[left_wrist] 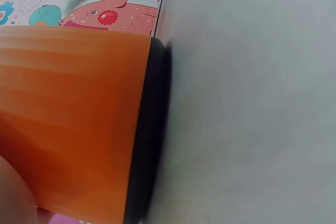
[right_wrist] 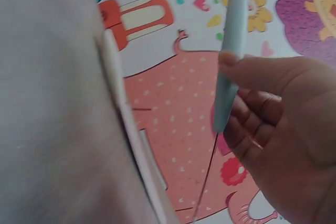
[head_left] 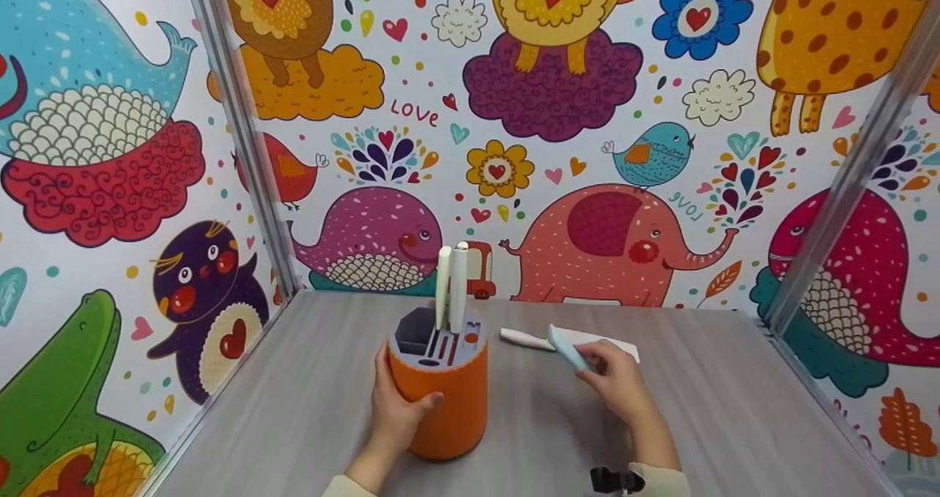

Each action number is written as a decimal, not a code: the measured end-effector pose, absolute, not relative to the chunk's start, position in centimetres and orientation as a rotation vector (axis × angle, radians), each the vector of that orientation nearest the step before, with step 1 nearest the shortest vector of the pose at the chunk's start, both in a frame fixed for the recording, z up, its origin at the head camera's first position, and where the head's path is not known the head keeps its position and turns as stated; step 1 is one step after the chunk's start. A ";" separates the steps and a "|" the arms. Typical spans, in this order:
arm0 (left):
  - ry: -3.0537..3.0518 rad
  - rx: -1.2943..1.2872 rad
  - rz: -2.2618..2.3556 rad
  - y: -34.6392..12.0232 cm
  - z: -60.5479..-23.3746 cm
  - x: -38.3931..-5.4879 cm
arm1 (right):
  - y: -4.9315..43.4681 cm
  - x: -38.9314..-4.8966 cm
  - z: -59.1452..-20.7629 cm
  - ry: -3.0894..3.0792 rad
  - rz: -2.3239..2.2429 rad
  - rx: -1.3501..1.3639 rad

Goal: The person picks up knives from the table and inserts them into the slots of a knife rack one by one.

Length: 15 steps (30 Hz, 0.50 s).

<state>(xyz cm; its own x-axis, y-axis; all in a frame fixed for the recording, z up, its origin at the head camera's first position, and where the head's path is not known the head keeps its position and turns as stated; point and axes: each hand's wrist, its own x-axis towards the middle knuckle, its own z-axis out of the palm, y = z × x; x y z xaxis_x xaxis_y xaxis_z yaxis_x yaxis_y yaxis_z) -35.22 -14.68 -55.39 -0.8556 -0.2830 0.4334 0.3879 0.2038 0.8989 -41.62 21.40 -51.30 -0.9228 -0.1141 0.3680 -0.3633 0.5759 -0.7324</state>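
My left hand [head_left: 396, 409] grips the side of an orange cylindrical knife block [head_left: 455, 409] that stands upright on the table. Its grey slotted top [head_left: 470, 346] holds two upright pale handles [head_left: 443, 288]; whatever is below them is hidden in the slots. To the right, my right hand [head_left: 615, 379] pinches a knife by its light blue handle [head_left: 565, 346]. In the right wrist view a thin blade [right_wrist: 207, 174] shows edge-on below that handle [right_wrist: 231, 66]. A white knife [head_left: 525, 338] lies flat on the table behind the right hand, partly covered by the held one.
The grey table [head_left: 308, 379] is bounded by printed panels [head_left: 411, 152] at the back and both sides, with metal posts [head_left: 242, 115] at the corners. A black strap [head_left: 617, 480] is on the right wrist.
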 end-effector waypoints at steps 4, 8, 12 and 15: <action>-1.966 -0.089 -1.709 -14.8 -55.4 -35.2 | 20.9 -41.1 -50.2 -2.431 1.427 0.394; -1.969 -0.071 -1.689 -14.7 -55.5 -35.2 | 20.1 -40.7 -49.8 -2.324 1.535 0.416; -1.956 -0.064 -1.673 -14.5 -55.6 -35.3 | 19.0 -40.5 -49.7 -2.174 1.562 0.474; -1.949 -0.052 -1.666 -14.3 -55.6 -35.2 | 18.1 -40.2 -49.4 -2.081 1.624 0.515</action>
<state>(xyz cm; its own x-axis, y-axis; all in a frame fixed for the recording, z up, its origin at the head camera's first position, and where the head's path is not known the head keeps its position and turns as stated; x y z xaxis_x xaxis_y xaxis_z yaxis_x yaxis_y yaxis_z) -35.15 -14.26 -55.62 -0.8373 -0.3260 0.4390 0.3830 0.2234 0.8963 -40.16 18.15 -49.40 -0.8300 -0.0176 0.5575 -0.5450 0.2381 -0.8039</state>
